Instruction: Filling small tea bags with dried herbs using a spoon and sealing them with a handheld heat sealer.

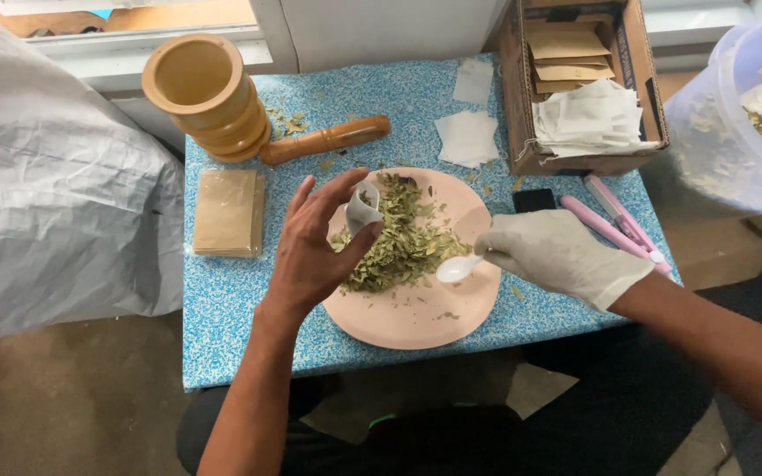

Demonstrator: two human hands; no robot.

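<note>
Bare left hand (315,251) pinches a small white paper sachet (362,207) mouth-up over the round pink plate (416,322), catching spills; at its three o'clock, gloved right hand (557,254) grips a white plastic spoon (460,268) beside the dried green leaves (403,242).

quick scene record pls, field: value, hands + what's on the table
left hand: bare, fingers pinch a small white filter bag held open above the plate
right hand: in a white glove, holds a white spoon over the plate
plate: pink, round, carries a pile of dried green leaves
table: blue speckled top
mortar: wooden, far left; pestle lies beside it
brown packets: stacked left of the plate
cardboard box: far right, holds white and brown bags
pink tool: right of the plate
</note>
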